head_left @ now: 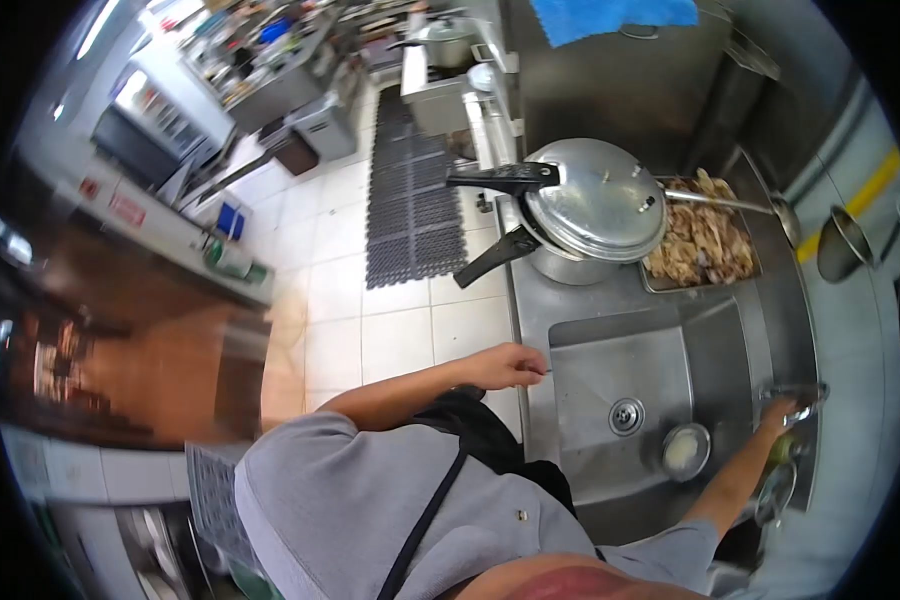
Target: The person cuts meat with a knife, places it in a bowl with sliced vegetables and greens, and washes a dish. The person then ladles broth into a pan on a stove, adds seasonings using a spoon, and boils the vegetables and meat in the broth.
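My left hand (510,366) is at the front edge of the steel sink (620,345), its fingers loosely curled with nothing visible in them. On the far side of the basin, my right hand (782,412) is closed around part of the metal faucet (805,393), its fingertips partly hidden. A small metal bowl (686,452) with something pale in it sits in the basin near the drain (626,416). Beside my right hand, something green (782,450) is partly covered by my wrist.
A lidded pressure cooker (595,200) stands left of a tray of cooked-looking pieces (705,240), with a ladle (735,202) across it. A metal cup (844,245) hangs at the wall. A blue cloth (610,15) lies above. A black mat (415,190) covers part of the tiled floor.
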Available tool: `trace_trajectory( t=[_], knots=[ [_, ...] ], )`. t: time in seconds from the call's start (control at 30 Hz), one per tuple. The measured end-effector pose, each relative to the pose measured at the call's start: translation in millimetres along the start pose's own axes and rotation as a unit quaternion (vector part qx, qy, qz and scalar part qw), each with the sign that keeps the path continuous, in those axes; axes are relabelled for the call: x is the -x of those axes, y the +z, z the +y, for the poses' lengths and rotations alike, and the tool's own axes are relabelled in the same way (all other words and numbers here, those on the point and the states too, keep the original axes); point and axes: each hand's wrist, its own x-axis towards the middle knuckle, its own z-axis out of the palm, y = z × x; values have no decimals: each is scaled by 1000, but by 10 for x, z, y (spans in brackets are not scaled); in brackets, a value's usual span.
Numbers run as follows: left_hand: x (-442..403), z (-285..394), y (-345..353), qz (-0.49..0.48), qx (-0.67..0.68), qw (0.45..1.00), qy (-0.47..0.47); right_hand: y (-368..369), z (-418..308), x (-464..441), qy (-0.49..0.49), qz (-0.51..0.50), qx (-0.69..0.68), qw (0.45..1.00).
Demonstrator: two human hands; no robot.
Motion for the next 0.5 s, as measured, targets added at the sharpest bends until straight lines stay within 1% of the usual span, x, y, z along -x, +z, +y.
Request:
trace_trajectory(
  t=[0.03,0.1,0.13,0.17,0.23,0.27,0.3,0.33,0.37,0.4,0.43,0.47,0.5],
  knots=[
    [-147,126,182,-9,13,1000,-8,376,-179,-217,90,23,-93,991],
    [-467,215,600,10,-72,990,117,904,-451,-385,150,107,-185,965],
    [-718,317,758,-12,-51,994,91,1039,-564,-413,150,132,-200,959],
    [-967,397,973,-38,-25,997,61,1060,-566,-328,147,129,-196,961],
    [-1596,421,1437,-48,-3,993,105,1070,-567,-140,81,192,-212,955],
    [-2086,226,1753,-25,-32,989,139,843,-503,85,80,188,-213,955],
    [-2287,498,1946,-61,32,997,38,523,-383,339,61,142,-274,949],
    [-2639,487,2239,-77,132,988,21,414,-316,489,45,94,-334,937],
    [-3000,461,2592,-50,237,970,-19,581,-459,527,67,101,-615,779],
    [-3312,446,2890,-23,339,939,-56,746,-611,567,85,100,-831,540],
    [-3531,493,3081,-27,341,938,-58,634,-757,746,94,108,-894,425],
    [-3684,518,3264,-45,396,916,-36,291,-946,1058,104,114,-941,302],
    [-3728,509,3411,-63,449,891,-16,-46,-1063,1256,90,77,-946,301]
  ],
)
